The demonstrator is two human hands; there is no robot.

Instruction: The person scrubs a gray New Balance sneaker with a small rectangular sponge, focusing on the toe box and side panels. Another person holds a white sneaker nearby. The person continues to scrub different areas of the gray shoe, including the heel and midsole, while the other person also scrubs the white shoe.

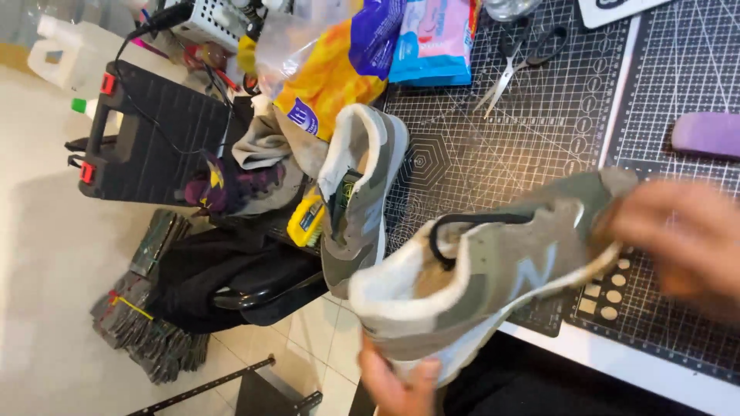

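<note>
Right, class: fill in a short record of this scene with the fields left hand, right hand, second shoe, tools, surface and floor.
left hand: left hand grips the heel end of the grey sneaker from below
right hand: right hand, blurred, at the sneaker's toe
second shoe: matching grey sneaker lies at the mat's left edge
tools: scissors and purple block on the mat
surface: black gridded cutting mat
floor: black tool case on pale tiles

Both the left hand [397, 385] and right hand [682, 235] are bare, ringless.
</note>
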